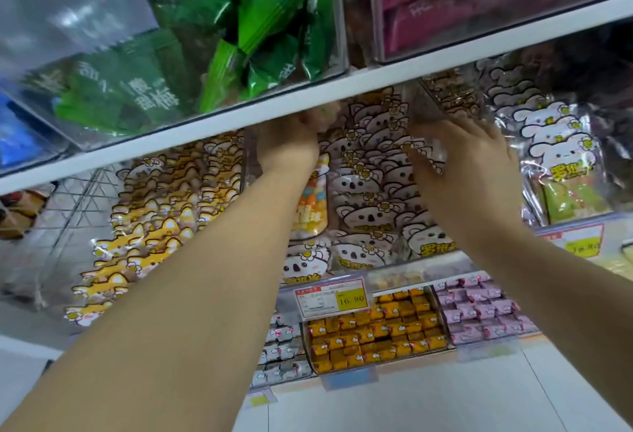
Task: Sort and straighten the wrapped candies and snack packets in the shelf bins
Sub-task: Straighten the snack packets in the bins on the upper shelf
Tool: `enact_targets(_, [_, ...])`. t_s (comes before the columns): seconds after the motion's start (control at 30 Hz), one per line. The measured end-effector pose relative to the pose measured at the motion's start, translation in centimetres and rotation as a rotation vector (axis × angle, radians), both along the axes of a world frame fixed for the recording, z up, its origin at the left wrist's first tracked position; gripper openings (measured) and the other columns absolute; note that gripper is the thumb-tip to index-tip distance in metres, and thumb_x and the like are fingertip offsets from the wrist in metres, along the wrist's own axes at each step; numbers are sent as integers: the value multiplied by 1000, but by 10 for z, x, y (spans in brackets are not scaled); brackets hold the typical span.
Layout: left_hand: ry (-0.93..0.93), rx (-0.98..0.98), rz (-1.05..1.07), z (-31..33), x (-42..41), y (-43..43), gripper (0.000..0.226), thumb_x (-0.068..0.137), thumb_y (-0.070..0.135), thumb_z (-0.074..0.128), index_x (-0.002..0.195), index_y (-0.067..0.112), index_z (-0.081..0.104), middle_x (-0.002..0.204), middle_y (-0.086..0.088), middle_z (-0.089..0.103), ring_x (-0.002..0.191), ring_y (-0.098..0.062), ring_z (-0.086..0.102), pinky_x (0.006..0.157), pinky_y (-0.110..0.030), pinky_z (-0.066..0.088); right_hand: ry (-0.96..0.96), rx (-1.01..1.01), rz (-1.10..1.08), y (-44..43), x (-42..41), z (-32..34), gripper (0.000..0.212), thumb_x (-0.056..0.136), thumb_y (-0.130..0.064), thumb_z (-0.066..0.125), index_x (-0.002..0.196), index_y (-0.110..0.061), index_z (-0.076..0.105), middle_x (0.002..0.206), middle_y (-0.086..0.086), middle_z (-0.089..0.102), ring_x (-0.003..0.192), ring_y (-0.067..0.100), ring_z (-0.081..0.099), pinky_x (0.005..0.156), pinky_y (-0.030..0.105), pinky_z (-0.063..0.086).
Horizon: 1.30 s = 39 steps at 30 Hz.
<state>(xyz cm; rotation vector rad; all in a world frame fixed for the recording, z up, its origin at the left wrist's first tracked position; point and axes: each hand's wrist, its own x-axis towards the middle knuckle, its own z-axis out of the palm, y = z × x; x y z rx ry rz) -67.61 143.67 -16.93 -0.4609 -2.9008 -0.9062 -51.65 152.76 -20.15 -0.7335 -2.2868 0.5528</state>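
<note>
Clear-plastic koala packets (363, 188) in overlapping rows in the middle bin, right under the white shelf board (205, 130). Both hands deep in that bin, up at the back of the stack. Right hand (472, 164) flat against the right flank of the row, fingers straight and spread; probably squaring the packets and keeping them from tipping sideways. Left hand (291, 143) at the far left of the row, fingers tucked behind the shelf edge; cannot tell whether gripping a packet or only pushing. Likely working as a pair, pressing the stack straight from both sides. One odd packet of coloured sweets (311, 198) just below the left wrist, seemingly out of place among the koalas. Alongside: fox packets (164, 226) to the left, bear packets (561, 157) to the right, green packets (267, 20) overhead, orange candies (376, 329) and a price tag (334, 298) below. Low shelf board cramping the reach and hiding the back.
</note>
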Motion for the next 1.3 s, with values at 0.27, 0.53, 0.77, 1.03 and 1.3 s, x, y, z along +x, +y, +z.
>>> enact_targets(0.27, [-85, -125, -170, -16, -12, 22, 27, 99, 34, 40, 116, 17, 52, 120, -7, 58, 109, -28, 54, 92, -41, 44, -48, 200, -49, 1, 0, -12, 20, 81, -17, 64, 99, -18, 72, 102, 1, 70, 111, 32, 52, 58, 24, 28])
enact_targets(0.53, [91, -284, -73, -16, -7, 31, 23, 99, 21, 42, 120, 18, 52, 122, -4, 54, 117, -27, 50, 96, -42, 41, -57, 216, -52, 3, -1, -13, 18, 80, -17, 65, 96, -21, 72, 98, -1, 71, 111, 31, 53, 55, 24, 28])
enact_targets(0.77, [128, -376, -401, -26, -8, 33, 41, 99, 19, 39, 138, 30, 42, 138, -6, 48, 116, -28, 51, 90, -37, 46, -47, 237, -47, 4, -1, -15, 18, 79, -16, 65, 95, -21, 71, 96, 0, 71, 111, 32, 53, 58, 26, 30])
enact_targets(1.03, [-1, -510, -312, -19, -2, 30, 37, 99, 23, 35, 133, 27, 47, 125, -5, 58, 105, -26, 57, 96, -45, 44, -85, 222, -52, 4, -1, -18, 16, 80, -18, 66, 94, -22, 72, 97, -1, 72, 113, 31, 53, 58, 25, 30])
enact_targets(1.3, [177, -341, -327, 4, 32, -33, 30, 100, 25, 34, 123, 25, 54, 112, -6, 61, 100, -27, 59, 82, -37, 50, -165, 124, 39, -21, 5, 7, 20, 87, -25, 57, 102, -23, 70, 107, 2, 68, 115, 30, 52, 112, 51, 16])
